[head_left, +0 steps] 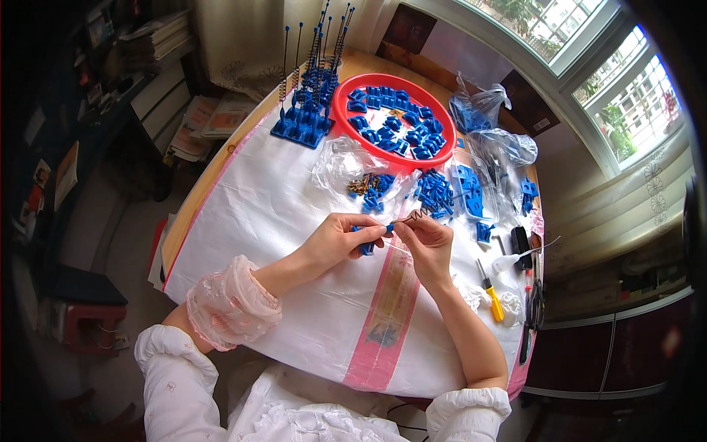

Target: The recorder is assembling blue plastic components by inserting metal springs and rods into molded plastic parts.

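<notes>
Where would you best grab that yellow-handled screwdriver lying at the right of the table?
Probably by the yellow handle, its thickest part, nearest the person. The screwdriver lies flat on the white cover, thin shaft pointing away, so come from above with the right hand, fingers across the handle. White lumps lie close on its right, so the left side looks freer.

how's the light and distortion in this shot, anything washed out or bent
Head view: daylight from the windows at upper right blows the panes nearly white; the white table cover is evenly lit and the hands cast soft shadows; fisheye bends the table edge and window frames; the corners fall to black, and the left shelves sit dim.
</notes>
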Tool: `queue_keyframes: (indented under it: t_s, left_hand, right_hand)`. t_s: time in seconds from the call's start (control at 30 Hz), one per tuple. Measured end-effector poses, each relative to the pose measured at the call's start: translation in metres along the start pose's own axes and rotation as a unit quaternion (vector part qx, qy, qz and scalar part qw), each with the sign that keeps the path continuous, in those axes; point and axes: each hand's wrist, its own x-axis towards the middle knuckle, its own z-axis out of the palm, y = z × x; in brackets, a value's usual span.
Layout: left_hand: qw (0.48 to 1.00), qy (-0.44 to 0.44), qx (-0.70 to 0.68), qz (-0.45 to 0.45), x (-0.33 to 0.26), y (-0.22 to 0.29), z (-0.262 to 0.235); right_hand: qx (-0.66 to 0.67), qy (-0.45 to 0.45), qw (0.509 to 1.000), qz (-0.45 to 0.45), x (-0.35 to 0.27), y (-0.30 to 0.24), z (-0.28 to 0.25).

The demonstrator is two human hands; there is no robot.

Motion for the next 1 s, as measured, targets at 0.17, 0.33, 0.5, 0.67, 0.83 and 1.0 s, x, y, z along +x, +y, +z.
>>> queue_keyframes:
  t_s: [0.17,0.33,0.5,0.67,0.83,1.0]
  left_hand:
    - [0.972,-0.061,-0.18,-0.137,-0.003,0.005,0.002]
    - [0.925,-0.152,-0.268,-0.222,-0.007,0.014,0.0]
    - [0.896,-0.163,-0.322,-0.26,-0.005,0.013,-0.007]
    - [0.911,-0.172,-0.308,-0.214,-0.007,0.016,-0.005]
    - [0.968,-0.101,-0.19,-0.13,-0.006,0.018,-0.002]
    - [0.987,-0.085,-0.12,-0.065,0.0,0.012,-0.004]
  right_hand:
    - [0.016,-0.01,0.998,0.058,0.001,-0.001,-0.002]
    - [0.125,-0.012,0.986,0.113,-0.001,0.006,-0.003]
    - [0.25,-0.041,0.957,0.142,0.0,-0.004,0.003]
    - [0.208,-0.014,0.967,0.143,-0.002,0.0,0.001]
    - [0.161,0.03,0.979,0.12,0.0,0.006,-0.001]
    - [0.134,0.077,0.982,0.113,0.002,0.004,-0.002]
